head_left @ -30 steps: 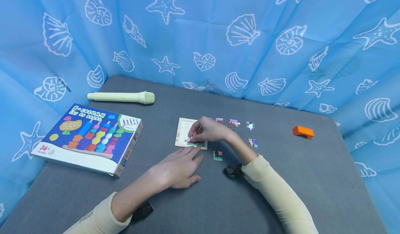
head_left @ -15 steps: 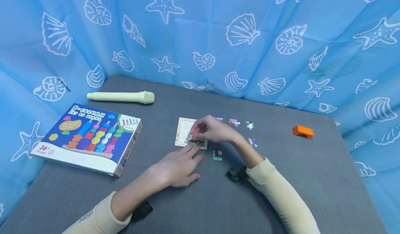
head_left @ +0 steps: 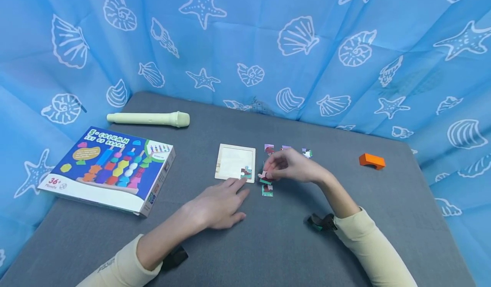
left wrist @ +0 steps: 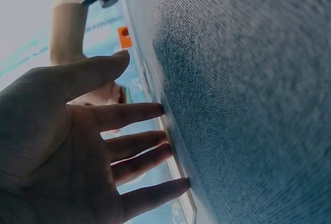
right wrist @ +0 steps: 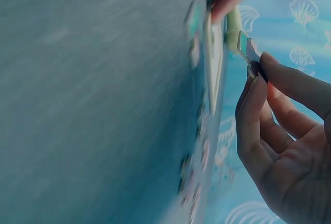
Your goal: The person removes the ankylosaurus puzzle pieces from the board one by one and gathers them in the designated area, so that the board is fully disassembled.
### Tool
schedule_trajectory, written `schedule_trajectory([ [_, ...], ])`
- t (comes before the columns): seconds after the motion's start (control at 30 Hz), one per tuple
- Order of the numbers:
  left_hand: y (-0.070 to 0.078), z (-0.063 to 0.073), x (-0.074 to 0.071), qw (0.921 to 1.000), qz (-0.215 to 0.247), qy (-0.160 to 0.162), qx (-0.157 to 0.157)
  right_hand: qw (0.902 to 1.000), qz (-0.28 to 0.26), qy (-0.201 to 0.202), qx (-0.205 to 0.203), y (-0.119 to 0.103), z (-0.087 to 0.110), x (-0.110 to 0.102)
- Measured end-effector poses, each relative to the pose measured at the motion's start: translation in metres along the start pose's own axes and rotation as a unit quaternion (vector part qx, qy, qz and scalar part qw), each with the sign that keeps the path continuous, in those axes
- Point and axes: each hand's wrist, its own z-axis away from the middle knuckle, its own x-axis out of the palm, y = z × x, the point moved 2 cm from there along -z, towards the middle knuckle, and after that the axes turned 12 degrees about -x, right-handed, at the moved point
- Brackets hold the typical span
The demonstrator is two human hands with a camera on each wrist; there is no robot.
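Observation:
My right hand point(head_left: 295, 165) pinches a puzzle piece point(head_left: 264, 177) between thumb and fingertips, just right of the wooden puzzle tray point(head_left: 229, 157); the right wrist view shows this puzzle piece point(right wrist: 248, 48) raised off the table, with a teal edge. One puzzle piece point(head_left: 246, 173) lies in the tray's lower right corner. My left hand point(head_left: 216, 204) has its fingers straight, fingertips at the tray's near edge. In the left wrist view the left hand point(left wrist: 77, 136) is spread and holds nothing. Just below the held piece lies another puzzle piece point(head_left: 267, 190) on the table.
More puzzle pieces, including a dark red one point(head_left: 269, 149) and a white one point(head_left: 307, 153), lie behind my right hand, which partly hides them. A bead-set box point(head_left: 107, 170) and a pale green microphone point(head_left: 149, 119) are at left. An orange arch block point(head_left: 372, 161) lies at right.
My right hand has lifted a puzzle piece out of the tray and carried it to the right. One piece stays in the tray corner. The left hand has not moved.

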Motion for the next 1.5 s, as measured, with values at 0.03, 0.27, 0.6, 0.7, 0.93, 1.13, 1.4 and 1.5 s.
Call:
schedule_trajectory([
  [0.03, 0.0, 0.0, 0.0, 1.0, 0.0, 0.001, 0.0, 1.0, 0.0, -0.001, 0.005, 0.002, 0.005, -0.001],
  [0.27, 0.0, 0.0, 0.0, 1.0, 0.0, -0.003, -0.003, 0.9994, 0.009, -0.025, 0.023, 0.016, 0.036, -0.007],
  [0.6, 0.0, 0.001, 0.001, 1.0, 0.001, 0.003, 0.003, 0.9979, 0.045, -0.039, 0.028, 0.026, 0.055, -0.008],
  [0.7, 0.0, 0.001, 0.001, 1.0, 0.005, 0.001, 0.001, 0.9974, 0.056, -0.034, 0.031, 0.026, 0.056, -0.01],
  [0.93, 0.0, 0.001, 0.001, 0.9999, 0.01, -0.005, 0.0, 0.9967, 0.063, -0.011, 0.049, 0.026, 0.053, -0.011],
  [1.13, 0.0, 0.0, 0.001, 0.9999, 0.008, -0.013, -0.004, 0.9984, 0.048, -0.009, 0.028, 0.02, 0.039, -0.007],
  [1.4, 0.001, 0.002, 0.0, 1.0, 0.004, -0.002, 0.001, 1.0, 0.007, -0.001, -0.004, 0.014, 0.013, 0.003],
  [1.5, 0.001, 0.003, -0.001, 1.0, 0.002, 0.002, 0.005, 1.0, 0.001, 0.0, -0.01, 0.011, 0.004, 0.005],
])
